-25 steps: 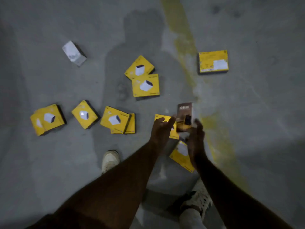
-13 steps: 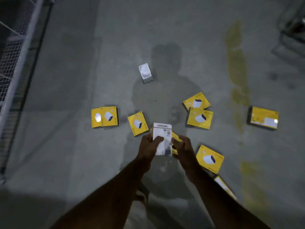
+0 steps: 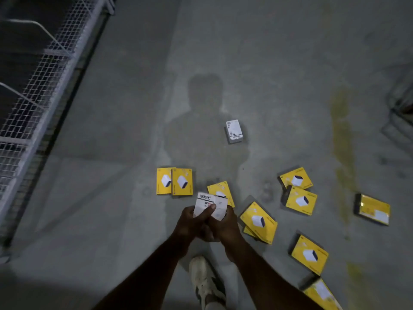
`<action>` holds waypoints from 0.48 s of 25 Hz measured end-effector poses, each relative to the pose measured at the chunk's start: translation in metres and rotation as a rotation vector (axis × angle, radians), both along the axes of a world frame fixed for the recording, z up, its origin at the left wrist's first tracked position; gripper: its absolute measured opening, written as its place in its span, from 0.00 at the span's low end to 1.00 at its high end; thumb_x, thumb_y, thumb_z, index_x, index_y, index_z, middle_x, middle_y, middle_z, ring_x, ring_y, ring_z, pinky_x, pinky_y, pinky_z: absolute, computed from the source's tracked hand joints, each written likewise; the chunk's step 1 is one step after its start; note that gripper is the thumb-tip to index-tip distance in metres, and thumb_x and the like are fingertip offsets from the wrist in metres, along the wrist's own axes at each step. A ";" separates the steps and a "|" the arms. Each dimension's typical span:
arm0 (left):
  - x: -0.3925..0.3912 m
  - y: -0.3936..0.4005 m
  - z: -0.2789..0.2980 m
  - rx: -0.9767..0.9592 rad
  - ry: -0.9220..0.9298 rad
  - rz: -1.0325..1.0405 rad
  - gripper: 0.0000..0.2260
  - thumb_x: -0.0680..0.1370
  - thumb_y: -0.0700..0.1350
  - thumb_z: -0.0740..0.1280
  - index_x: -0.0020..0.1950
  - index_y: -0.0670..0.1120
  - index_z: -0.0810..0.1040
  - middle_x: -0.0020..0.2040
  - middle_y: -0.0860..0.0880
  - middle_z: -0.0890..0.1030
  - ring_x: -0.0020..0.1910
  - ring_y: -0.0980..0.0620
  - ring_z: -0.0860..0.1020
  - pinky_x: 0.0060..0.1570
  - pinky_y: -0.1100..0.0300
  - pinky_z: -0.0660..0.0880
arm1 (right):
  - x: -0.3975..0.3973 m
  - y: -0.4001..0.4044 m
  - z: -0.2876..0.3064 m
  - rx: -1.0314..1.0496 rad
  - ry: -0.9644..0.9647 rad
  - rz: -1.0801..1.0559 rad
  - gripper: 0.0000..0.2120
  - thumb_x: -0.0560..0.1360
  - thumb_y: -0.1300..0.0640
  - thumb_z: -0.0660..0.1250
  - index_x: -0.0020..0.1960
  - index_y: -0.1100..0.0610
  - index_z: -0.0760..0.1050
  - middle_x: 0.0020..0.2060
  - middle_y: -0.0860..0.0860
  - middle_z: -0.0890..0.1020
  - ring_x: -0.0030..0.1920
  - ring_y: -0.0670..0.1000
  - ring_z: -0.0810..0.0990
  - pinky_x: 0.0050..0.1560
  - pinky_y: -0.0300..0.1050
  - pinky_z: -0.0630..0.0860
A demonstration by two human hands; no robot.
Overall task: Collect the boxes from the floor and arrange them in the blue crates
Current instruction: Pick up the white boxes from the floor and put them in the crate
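Observation:
Both hands hold a small white box (image 3: 206,203) with black lettering in front of me, above the floor. My left hand (image 3: 194,222) grips its left side with the thumb across the front. My right hand (image 3: 225,227) grips it from the right and below. Several yellow boxes lie scattered on the grey concrete floor: a pair side by side (image 3: 174,181), one just beyond the held box (image 3: 220,190), others to the right (image 3: 259,222), (image 3: 301,200), (image 3: 309,255). A white box (image 3: 234,131) lies further ahead. No blue crate is in view.
A wire-mesh rack or cage (image 3: 38,90) runs along the left side. A faded yellow floor line (image 3: 342,139) runs on the right. My shoe (image 3: 204,280) is at the bottom centre. Another yellow box (image 3: 372,209) lies at far right.
The view has swung left and lifted, so the boxes shifted right and the wire rack came in. Both hands now hold the white box together, closer in.

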State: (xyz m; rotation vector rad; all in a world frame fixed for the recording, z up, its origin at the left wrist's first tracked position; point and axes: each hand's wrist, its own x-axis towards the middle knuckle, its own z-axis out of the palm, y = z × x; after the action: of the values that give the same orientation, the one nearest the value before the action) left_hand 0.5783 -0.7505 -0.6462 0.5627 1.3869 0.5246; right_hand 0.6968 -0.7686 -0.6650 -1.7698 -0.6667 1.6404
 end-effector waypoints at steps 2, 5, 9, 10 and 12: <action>-0.019 0.020 0.009 0.018 0.025 0.007 0.12 0.77 0.49 0.72 0.56 0.43 0.84 0.48 0.46 0.87 0.45 0.49 0.86 0.41 0.55 0.81 | -0.027 0.021 0.009 0.004 -0.025 -0.027 0.12 0.66 0.47 0.75 0.49 0.47 0.82 0.45 0.49 0.86 0.45 0.49 0.86 0.45 0.54 0.84; -0.043 0.052 0.017 0.037 0.121 0.009 0.12 0.77 0.53 0.71 0.42 0.45 0.82 0.35 0.56 0.85 0.34 0.60 0.82 0.39 0.60 0.76 | -0.051 0.053 0.012 -0.019 0.010 -0.146 0.11 0.72 0.50 0.75 0.52 0.50 0.79 0.46 0.51 0.85 0.45 0.50 0.86 0.44 0.52 0.84; -0.075 0.099 0.023 -0.030 0.098 -0.005 0.22 0.68 0.63 0.76 0.52 0.48 0.82 0.48 0.53 0.86 0.46 0.53 0.84 0.39 0.60 0.78 | -0.077 0.104 0.014 -0.116 0.083 -0.206 0.15 0.76 0.47 0.69 0.57 0.57 0.77 0.49 0.55 0.85 0.46 0.52 0.85 0.42 0.44 0.82; -0.082 0.110 0.025 -0.047 0.070 -0.008 0.23 0.69 0.63 0.75 0.56 0.50 0.82 0.52 0.52 0.86 0.49 0.52 0.84 0.40 0.60 0.78 | -0.083 0.115 0.018 -0.124 0.087 -0.181 0.15 0.77 0.44 0.67 0.55 0.55 0.78 0.47 0.54 0.85 0.45 0.52 0.85 0.43 0.45 0.82; -0.092 0.132 0.024 -0.068 0.032 -0.028 0.18 0.74 0.59 0.72 0.57 0.50 0.82 0.51 0.50 0.86 0.47 0.51 0.85 0.40 0.61 0.78 | -0.092 0.142 0.022 -0.144 0.111 -0.137 0.21 0.76 0.36 0.61 0.52 0.53 0.80 0.45 0.52 0.86 0.46 0.51 0.85 0.51 0.50 0.81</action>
State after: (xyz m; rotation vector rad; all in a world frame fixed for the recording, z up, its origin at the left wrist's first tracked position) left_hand 0.4863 -0.6180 -0.6224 0.5365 1.4200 0.4462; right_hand 0.6043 -0.6271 -0.6429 -1.7670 -0.3763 1.7142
